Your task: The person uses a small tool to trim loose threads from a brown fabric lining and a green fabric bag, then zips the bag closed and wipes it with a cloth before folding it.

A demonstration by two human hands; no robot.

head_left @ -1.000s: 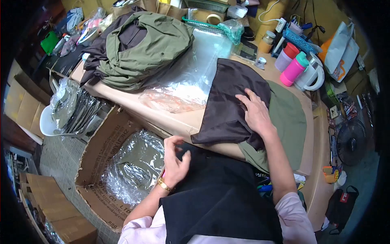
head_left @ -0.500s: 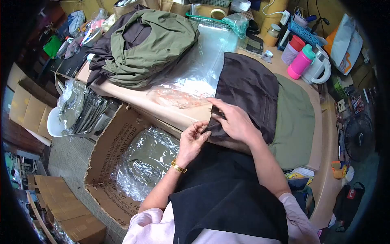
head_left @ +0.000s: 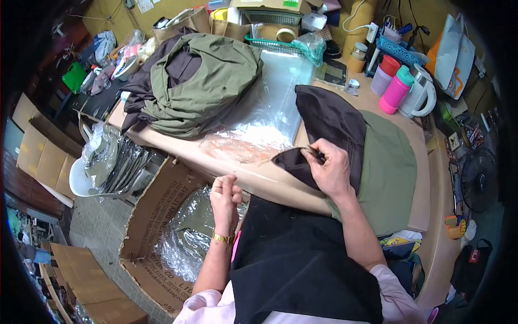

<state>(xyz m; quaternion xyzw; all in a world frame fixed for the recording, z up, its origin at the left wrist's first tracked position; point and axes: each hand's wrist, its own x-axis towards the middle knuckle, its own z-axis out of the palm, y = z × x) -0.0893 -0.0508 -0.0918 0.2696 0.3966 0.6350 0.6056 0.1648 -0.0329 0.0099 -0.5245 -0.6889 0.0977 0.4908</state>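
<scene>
A dark brown cloth piece (head_left: 337,119) lies on the table, joined or laid against an olive-green cloth piece (head_left: 389,173) at its right. My right hand (head_left: 330,166) pinches the near edge of the dark cloth and lifts it, so a corner folds up off the table. Off to the left, my left hand (head_left: 225,198) is raised above the front edge of the table, apart from the cloth. Its fingers are curled and pressed together; whatever they may hold is too small to see.
A heap of green and dark garments (head_left: 208,81) sits at the back left beside clear plastic sheets (head_left: 280,89). Below stands a cardboard box (head_left: 141,216) holding plastic-wrapped cloth. A pink bottle (head_left: 395,93) and a white kettle (head_left: 421,94) stand at the right.
My left hand has let go of the dark cloth and moved left. My right hand has shifted slightly right and now lifts the cloth's edge, folding it back.
</scene>
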